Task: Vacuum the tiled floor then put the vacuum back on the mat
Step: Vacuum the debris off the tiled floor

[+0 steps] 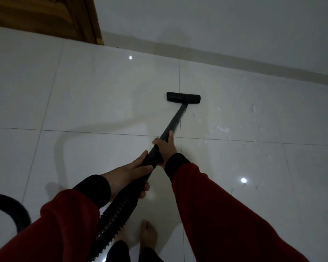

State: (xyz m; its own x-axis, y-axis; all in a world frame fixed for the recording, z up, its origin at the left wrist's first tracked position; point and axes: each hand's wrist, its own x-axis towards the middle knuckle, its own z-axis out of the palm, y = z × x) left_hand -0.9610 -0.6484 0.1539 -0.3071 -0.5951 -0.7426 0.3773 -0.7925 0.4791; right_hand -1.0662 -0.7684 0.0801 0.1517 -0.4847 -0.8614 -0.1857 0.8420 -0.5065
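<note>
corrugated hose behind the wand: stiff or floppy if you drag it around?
Probably floppy: the ribbed hose curves down from the left hand and loops across the floor at left. The wand looks rigid, running straight to the floor head. The hose likely trails and may snag.

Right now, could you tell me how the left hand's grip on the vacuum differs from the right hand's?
The left hand grips low, where the wand meets the ribbed hose; the right hand grips higher up the wand, nearer the floor head. The left hand wraps from the left side, the right hand from the right, thumb lying along the tube. Both hold the same tube, and both sleeves are red with black cuffs.
</note>
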